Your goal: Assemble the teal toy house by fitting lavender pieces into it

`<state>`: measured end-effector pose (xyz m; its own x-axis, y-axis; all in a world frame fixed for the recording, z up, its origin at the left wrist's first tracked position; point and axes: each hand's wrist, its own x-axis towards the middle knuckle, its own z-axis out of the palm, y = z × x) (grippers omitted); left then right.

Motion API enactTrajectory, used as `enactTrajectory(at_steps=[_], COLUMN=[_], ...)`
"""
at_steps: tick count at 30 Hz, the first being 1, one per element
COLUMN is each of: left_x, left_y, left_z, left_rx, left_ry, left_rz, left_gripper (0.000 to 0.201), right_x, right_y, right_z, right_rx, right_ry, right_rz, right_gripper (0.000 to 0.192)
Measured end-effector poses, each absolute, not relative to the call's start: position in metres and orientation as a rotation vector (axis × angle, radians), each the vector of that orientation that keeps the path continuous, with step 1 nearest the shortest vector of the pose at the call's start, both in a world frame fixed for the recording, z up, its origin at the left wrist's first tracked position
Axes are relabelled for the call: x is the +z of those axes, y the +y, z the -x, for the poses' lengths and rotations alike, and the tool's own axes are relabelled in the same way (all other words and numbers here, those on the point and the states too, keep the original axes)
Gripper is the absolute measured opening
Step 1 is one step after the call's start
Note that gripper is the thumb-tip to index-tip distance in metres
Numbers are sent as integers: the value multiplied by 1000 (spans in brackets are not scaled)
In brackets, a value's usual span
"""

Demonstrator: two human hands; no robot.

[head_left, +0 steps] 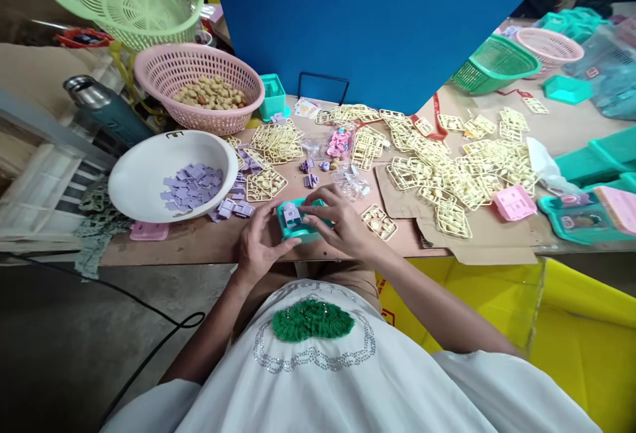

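Note:
At the table's front edge, a small teal plastic box [309, 234] sits between my hands. My left hand [258, 238] grips its left side, fingers behind and thumb along the front. On the box's left part is a light purple plastic piece [291, 214] with a small round mark. My right hand [340, 221] reaches over the box from the right, its fingertips closed in against the purple piece and hiding part of the box. Just beyond the hands lie small dark purple parts [311, 180] and clear plastic parts [352, 181].
To the left stand a white bowl [129, 178] of purple pieces, a pink basket [199, 115] of small tan pieces and a metal flask [106, 112]. Cream part frames [422, 155] cover the right. A pink box [515, 202] and teal trays [596, 161] lie farther right. A blue panel [368, 29] rises behind.

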<state>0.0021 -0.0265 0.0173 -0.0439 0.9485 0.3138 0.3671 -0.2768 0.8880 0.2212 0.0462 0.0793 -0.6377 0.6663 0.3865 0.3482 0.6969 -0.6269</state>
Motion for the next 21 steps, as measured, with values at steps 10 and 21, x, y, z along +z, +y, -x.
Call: enactTrajectory(at_steps=[10, 21], left_x=[19, 17], left_y=[-22, -32], left_z=[-4, -53], left_rx=[1381, 1523], left_ry=[1413, 1674], left_rz=[-1853, -1709], left_gripper=[61, 78], right_x=[73, 94], right_y=[17, -34], right_z=[-204, -216], right_rx=[527, 548], right_ry=[-2357, -2256], right_rz=[845, 1148], right_gripper=[34, 35])
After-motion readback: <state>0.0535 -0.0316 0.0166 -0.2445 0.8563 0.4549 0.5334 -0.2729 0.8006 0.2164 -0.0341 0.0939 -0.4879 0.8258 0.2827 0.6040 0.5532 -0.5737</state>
